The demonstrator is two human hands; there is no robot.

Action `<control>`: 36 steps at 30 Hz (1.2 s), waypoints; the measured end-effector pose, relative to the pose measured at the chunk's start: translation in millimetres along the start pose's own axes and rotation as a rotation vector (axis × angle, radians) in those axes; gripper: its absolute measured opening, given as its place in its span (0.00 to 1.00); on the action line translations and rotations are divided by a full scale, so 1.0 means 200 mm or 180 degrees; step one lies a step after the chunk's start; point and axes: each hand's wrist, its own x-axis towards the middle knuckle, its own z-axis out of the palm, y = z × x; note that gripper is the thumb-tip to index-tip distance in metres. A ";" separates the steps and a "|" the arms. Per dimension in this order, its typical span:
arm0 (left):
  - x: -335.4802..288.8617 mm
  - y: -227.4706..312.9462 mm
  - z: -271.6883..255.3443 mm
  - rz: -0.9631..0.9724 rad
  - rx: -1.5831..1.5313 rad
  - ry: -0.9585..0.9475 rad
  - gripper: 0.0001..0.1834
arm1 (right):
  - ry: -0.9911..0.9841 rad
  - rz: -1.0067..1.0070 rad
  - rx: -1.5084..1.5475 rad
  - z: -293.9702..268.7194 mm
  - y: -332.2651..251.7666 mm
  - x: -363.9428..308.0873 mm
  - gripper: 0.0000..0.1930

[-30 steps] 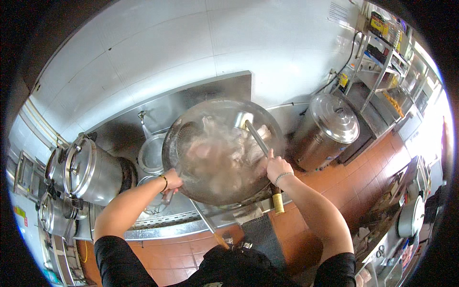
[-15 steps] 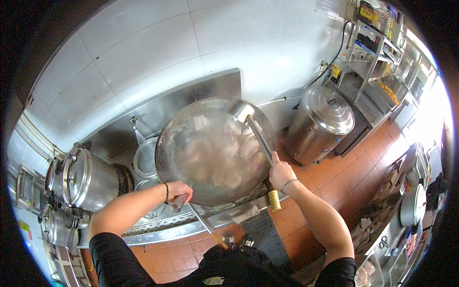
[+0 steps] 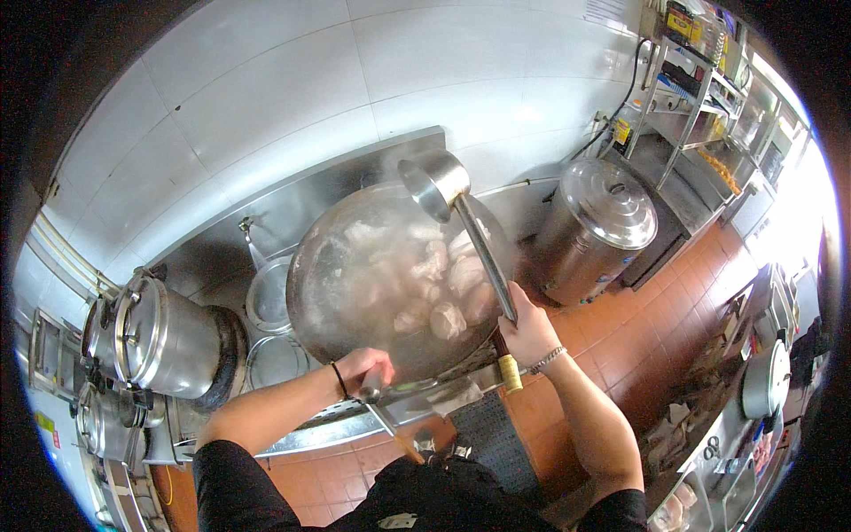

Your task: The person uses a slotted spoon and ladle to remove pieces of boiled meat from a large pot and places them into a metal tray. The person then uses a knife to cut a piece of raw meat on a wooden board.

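My right hand [image 3: 529,332] is closed around the long handle of a deep metal ladle [image 3: 435,184]. Its cup is raised over the far rim of a big wok [image 3: 310,306]. Pieces of pale meat [image 3: 448,319] lie in the steaming wok, the haze blurring those on the left. At the wok's near rim, my left hand [image 3: 365,367] has its fingers curled over a grey metal piece whose kind I cannot make out. Below that hand, a thin rod with a wooden end [image 3: 409,449] slants toward my body. A yellow-tipped handle [image 3: 510,373] sticks out under my right hand.
Large lidded steel pots [image 3: 177,337] stand at the left. A round metal pan [image 3: 268,293] sits beneath a tap [image 3: 247,226]. Right of the wok is a tall lidded steel pot [image 3: 603,222], with a metal shelf [image 3: 696,106] behind it. Another pot [image 3: 764,381] is at the far right.
The ladle's cup has come up and tilted, so its inside shows. My left hand has shifted right along the wok's near side. Steam has thinned, showing more meat.
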 end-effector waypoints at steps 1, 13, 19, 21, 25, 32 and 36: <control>0.00 0.00 0.00 -0.0103 -0.0289 -0.0141 0.08 | -0.0005 0.0030 0.0109 -0.02 0.00 -0.03 0.34; -0.18 -0.02 0.09 -0.0402 -0.2753 -0.1040 0.08 | 0.0109 0.0537 0.0710 -0.14 0.00 -0.46 0.33; -0.01 0.02 0.03 0.0392 -0.0904 0.0001 0.09 | 0.0227 0.0667 0.0842 -0.17 0.05 -0.59 0.31; 0.09 0.05 0.02 0.0549 -0.0081 0.0277 0.12 | 0.0287 0.0629 0.0856 -0.18 0.09 -0.63 0.31; 0.21 0.08 -0.01 0.1056 -0.0241 0.0566 0.14 | 0.0548 -0.0040 0.0851 -0.17 0.20 -0.71 0.32; 0.08 0.03 -0.01 0.1604 -0.0706 0.0086 0.11 | 0.0257 0.0428 0.1604 -0.19 0.23 -0.79 0.28; -0.03 -0.04 0.10 0.1429 -0.1164 0.0294 0.09 | 0.0189 0.0783 0.2032 -0.21 0.17 -0.82 0.25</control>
